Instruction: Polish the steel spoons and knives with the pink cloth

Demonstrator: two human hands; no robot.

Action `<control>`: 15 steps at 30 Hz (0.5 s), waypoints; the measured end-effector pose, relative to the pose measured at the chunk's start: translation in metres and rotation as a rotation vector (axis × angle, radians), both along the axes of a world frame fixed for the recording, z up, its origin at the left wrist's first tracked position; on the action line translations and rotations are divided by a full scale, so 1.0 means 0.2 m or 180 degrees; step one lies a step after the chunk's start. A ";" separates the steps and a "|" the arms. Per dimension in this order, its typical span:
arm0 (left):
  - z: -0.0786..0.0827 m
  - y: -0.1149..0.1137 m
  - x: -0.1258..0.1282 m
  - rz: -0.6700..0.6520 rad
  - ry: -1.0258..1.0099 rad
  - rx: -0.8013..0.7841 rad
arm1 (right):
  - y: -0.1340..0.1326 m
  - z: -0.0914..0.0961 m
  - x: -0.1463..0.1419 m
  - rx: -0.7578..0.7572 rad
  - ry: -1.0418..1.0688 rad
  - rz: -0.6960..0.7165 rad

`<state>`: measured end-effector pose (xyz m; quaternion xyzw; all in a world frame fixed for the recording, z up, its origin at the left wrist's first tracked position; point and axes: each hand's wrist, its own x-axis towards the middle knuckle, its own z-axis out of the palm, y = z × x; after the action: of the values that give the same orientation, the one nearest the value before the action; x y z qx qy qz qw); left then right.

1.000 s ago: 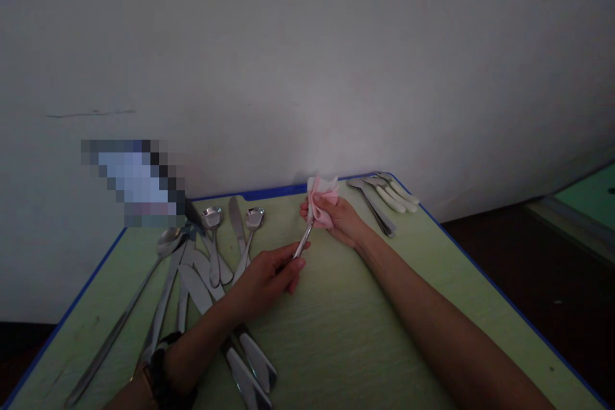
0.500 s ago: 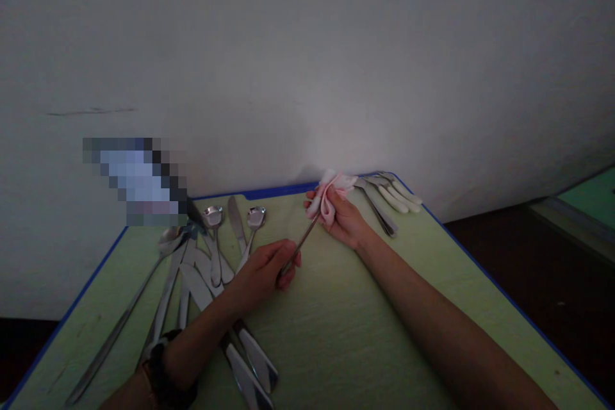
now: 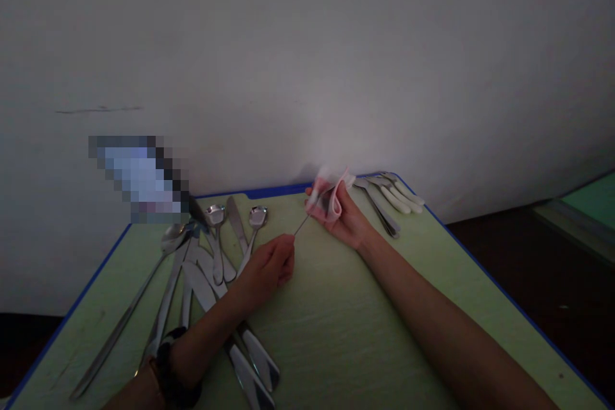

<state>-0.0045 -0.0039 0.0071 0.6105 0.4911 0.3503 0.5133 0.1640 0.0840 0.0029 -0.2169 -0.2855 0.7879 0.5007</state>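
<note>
My left hand [image 3: 271, 266] is closed around one end of a piece of metal cutlery [image 3: 302, 225], whose thin shaft slants up to the right. Its far end goes into a pink and white cloth [image 3: 331, 200], so I cannot tell its kind. The cloth is held loosely folded by my right hand [image 3: 346, 218], fingers behind it and thumb at its right edge. Under and beside my left forearm lie several table knives [image 3: 199, 285], and two short spoons [image 3: 258, 214] rest just beyond that hand.
A long-handled spoon [image 3: 129, 311] lies along the green table's left side. At the far right corner are white-handled cutlery [image 3: 396, 198] and metal-handled pieces [image 3: 382, 211]. A pixelated screen-like object [image 3: 141, 179] stands at the far left, before a grey wall [image 3: 307, 64].
The cloth has opened out and blurred around the cutlery's far end. My left hand has turned slightly and shifted a little left, and less of the shaft shows. The view has shifted slightly.
</note>
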 end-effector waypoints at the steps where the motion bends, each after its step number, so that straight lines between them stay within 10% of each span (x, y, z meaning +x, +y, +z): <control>1: 0.00 0.00 0.00 -0.0010 0.0047 0.0049 | 0.00 0.00 0.00 -0.0016 -0.0010 -0.0001; 15: -0.04 0.01 0.00 -0.0055 0.0016 -0.0050 | 0.00 0.02 0.03 -0.0040 0.0150 -0.0020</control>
<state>-0.0053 -0.0027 -0.0012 0.6115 0.4898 0.3405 0.5198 0.1692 0.0839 0.0075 -0.2024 -0.2679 0.7930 0.5084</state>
